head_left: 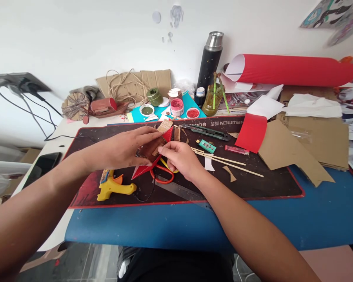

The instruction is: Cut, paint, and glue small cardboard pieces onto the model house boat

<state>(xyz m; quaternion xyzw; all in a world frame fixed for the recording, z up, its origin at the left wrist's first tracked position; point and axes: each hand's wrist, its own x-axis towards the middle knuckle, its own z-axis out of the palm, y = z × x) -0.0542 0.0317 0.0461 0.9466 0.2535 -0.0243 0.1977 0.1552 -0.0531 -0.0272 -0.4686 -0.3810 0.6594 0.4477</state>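
Left-hand grip (122, 149) clasps model (148, 150); right-hand grip (181, 158) seemingly pinches small strip (155, 152).
Likely a fitting step; next calls for steady placement.

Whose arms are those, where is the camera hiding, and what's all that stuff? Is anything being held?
There's no robot here, just a person with two bare hands. The camera sits on their head, so this single picture looks forward and down past their own arms.

The left hand steadies a small brown-and-red craft piece between thumb and fingers. The right hand has its fingertips against it; whether they pinch something tiny is hard to tell.

On the dark mat lie a yellow glue gun, a cutter knife and thin sticks.
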